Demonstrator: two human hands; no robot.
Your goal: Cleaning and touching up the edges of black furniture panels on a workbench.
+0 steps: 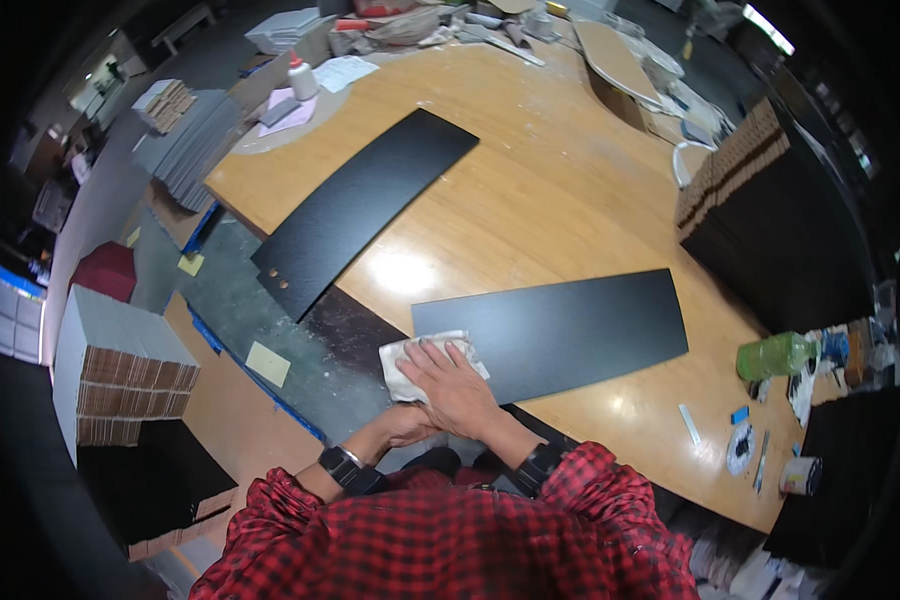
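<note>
A white folded cloth [402,372] covers the near left corner of a black panel [580,335]. On top of the cloth my right hand [458,392] lies flat, its fingers stretched out and somewhat apart. My left hand [410,424] is close below it, beside the cloth's near edge; its fingers are hidden, so what it grips, if anything, does not show. The panel rests on the wooden table [540,200], its left end by the table's edge. A second black panel [370,205] lies slanted farther left, its near end jutting past the edge, with small light marks there.
Stacked dark boards [770,200] stand at the right. A green bottle [770,356], a small tin [800,476] and thin tools sit near that edge. A white glue bottle [301,78] stands far left. Stacked panels [130,365] flank me on the left.
</note>
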